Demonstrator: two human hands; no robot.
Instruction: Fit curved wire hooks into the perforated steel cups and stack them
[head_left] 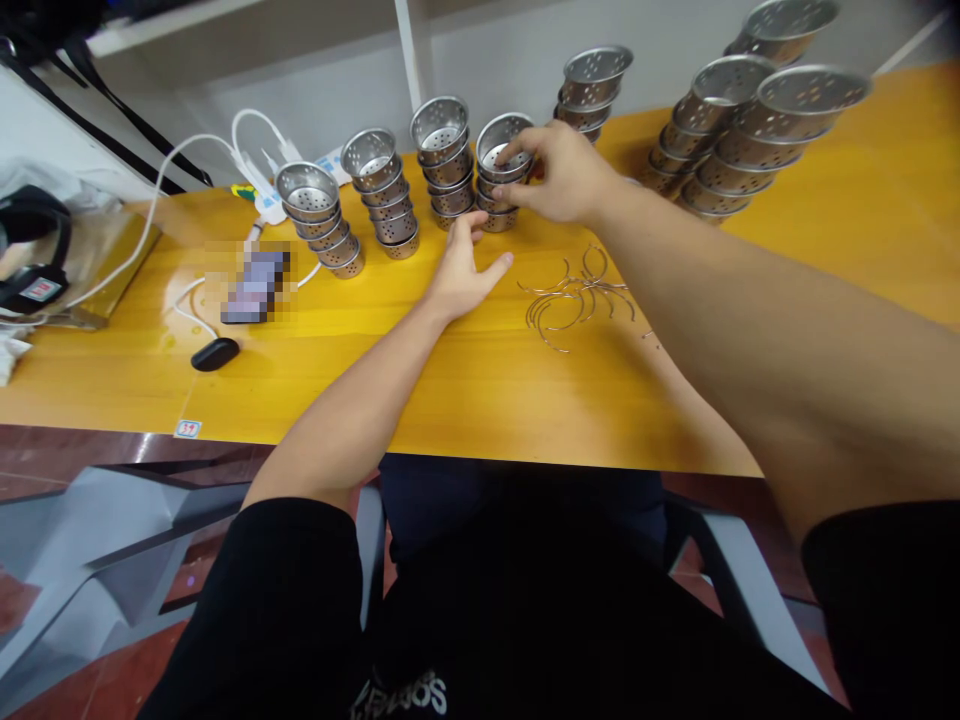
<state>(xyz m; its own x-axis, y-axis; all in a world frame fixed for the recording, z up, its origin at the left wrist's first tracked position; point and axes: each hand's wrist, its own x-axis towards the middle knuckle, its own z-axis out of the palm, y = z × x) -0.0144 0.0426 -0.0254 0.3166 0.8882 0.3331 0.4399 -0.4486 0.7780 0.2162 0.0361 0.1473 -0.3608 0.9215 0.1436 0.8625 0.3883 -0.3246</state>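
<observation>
Several stacks of perforated metal cups stand along the back of the yellow table (337, 350). My right hand (559, 175) is at the upper part of one cup stack (499, 220), its fingers at the top cup's rim and side. Just in front of that stack and the neighbouring stack (442, 165), my left hand (469, 270) has its thumb and fingers apart, with nothing between them. Thin curved metal wires (574, 295) lie in a loose heap below my right forearm.
More cup stacks stand left (309, 195) and right (795, 120). On the left are a blurred phone (257, 287), a black mouse-like object (215, 354), white cables, a power strip and black headphones (37, 245). A shelf panel rises behind.
</observation>
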